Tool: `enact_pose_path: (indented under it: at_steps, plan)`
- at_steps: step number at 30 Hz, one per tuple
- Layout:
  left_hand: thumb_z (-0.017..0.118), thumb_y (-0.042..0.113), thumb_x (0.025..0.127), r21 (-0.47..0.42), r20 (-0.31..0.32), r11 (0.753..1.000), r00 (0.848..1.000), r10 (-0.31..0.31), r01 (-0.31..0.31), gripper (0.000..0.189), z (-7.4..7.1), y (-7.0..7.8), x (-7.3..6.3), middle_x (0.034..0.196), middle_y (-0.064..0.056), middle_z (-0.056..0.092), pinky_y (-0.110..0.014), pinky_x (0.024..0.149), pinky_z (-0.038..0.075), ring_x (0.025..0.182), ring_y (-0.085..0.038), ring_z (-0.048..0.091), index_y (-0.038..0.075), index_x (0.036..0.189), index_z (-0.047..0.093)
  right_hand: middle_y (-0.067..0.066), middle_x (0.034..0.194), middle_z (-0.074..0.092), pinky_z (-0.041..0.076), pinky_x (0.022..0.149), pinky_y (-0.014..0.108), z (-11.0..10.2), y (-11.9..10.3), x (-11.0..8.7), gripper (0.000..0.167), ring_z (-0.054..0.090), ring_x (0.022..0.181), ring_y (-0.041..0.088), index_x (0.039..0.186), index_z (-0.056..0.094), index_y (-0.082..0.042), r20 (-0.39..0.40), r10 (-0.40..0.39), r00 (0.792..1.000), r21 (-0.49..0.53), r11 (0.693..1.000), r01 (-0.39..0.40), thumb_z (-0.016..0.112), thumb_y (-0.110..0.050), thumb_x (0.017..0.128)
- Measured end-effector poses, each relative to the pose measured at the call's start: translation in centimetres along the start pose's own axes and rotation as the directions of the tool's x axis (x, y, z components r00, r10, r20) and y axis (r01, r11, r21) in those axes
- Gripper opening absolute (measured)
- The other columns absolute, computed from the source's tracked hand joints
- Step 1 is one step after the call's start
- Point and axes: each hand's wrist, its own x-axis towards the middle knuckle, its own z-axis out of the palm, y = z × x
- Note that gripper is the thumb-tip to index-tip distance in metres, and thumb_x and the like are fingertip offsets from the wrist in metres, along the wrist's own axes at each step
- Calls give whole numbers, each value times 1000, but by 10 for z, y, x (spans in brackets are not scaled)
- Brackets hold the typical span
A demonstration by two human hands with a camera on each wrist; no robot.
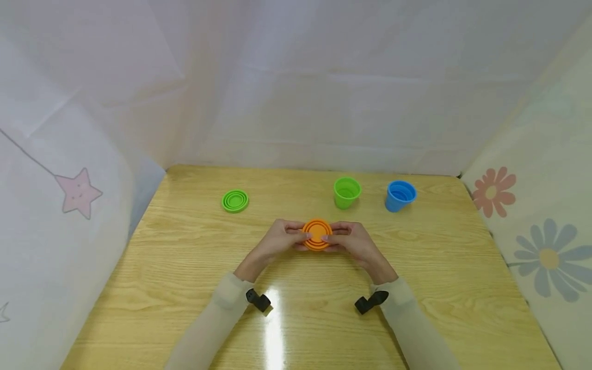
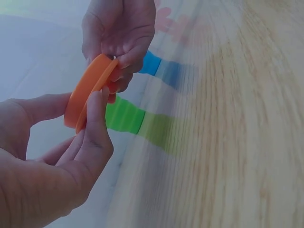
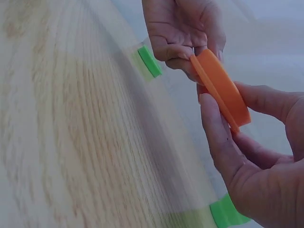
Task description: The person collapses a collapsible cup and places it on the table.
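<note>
Near, the left hand (image 1: 282,238) and right hand (image 1: 355,240) pinch the orange cup (image 1: 317,229) (folded flat). Far left lies the flat green cup (image 1: 235,201); far right, the tall green cup (image 1: 344,199) and blue cup (image 1: 395,203) already stand up.

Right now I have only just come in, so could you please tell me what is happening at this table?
A person's left hand and right hand together hold a flat, ringed orange piece above the wooden table. Farther back, to the left, a flat green ringed piece lies untouched. To the right, a green cup and a blue cup stand side by side, apart, mouths up.
</note>
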Motion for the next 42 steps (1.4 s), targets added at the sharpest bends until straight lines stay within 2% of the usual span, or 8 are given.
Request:
enact_pose_path:
  at_steps: [3, 6, 10, 13, 19, 26, 42]
  plan:
    - [68, 3, 100, -23, -5, 1000, 1000, -14, 14, 42, -3, -2, 0, 130, -27, 72, -31, 86, 68, 94, -15, 77, -10, 139, 61, 24, 134, 66, 68, 91, 37, -1, 1, 0, 52, 76, 101, 19, 143, 57, 6, 12, -11, 1000, -22, 1000, 11, 76, -6, 96]
    - [68, 5, 100, -44, -4, 999, 1000, -27, 27, 40, -5, 0, 0, 128, -24, 73, -32, 87, 68, 92, -16, 78, -8, 138, 64, 22, 136, 65, 67, 92, 35, -3, -2, -2, 55, 75, 104, 18, 144, 59, 0, 18, -53, 998, -104, 993, 54, 79, -11, 94]
    - [69, 7, 101, -68, 1, 996, 999, -52, 52, 38, -6, 4, 0, 124, -21, 75, -36, 91, 68, 90, -17, 78, -7, 136, 65, 18, 140, 65, 67, 93, 34, -4, -9, -6, 61, 74, 107, 21, 147, 60, -10, 35, -114, 993, -228, 966, 119, 83, -20, 92]
    - [69, 8, 101, -87, 8, 993, 997, -78, 78, 37, -7, 7, -1, 120, -18, 76, -34, 89, 68, 88, -16, 77, -6, 136, 66, 16, 146, 62, 66, 94, 34, -6, -12, -9, 66, 73, 111, 26, 150, 57, -14, 72, -136, 988, -264, 953, 150, 85, -22, 91]
    - [70, 8, 101, -102, 23, 990, 995, -98, 100, 37, -9, 12, -3, 113, -13, 78, -25, 82, 68, 87, -15, 76, -6, 135, 66, 14, 154, 57, 65, 94, 26, -7, -13, -12, 72, 71, 118, 28, 154, 52, -13, 147, -145, 979, -264, 948, 180, 85, -18, 90]
    - [69, 9, 101, -106, 35, 989, 994, -100, 103, 37, -12, 11, -6, 111, -11, 78, -25, 83, 68, 87, -15, 75, -5, 136, 66, 14, 157, 54, 64, 96, 26, -6, -8, -10, 77, 70, 119, 28, 156, 49, -12, 199, -178, 964, -249, 942, 225, 86, -17, 89]
    - [67, 8, 102, -111, 62, 991, 996, -68, 75, 38, -21, 7, -9, 110, -8, 78, -25, 83, 67, 85, -14, 76, -5, 137, 64, 12, 157, 54, 64, 98, 29, 2, -3, -3, 72, 67, 126, 33, 154, 53, -17, 182, -193, 964, -238, 943, 234, 85, -17, 90]
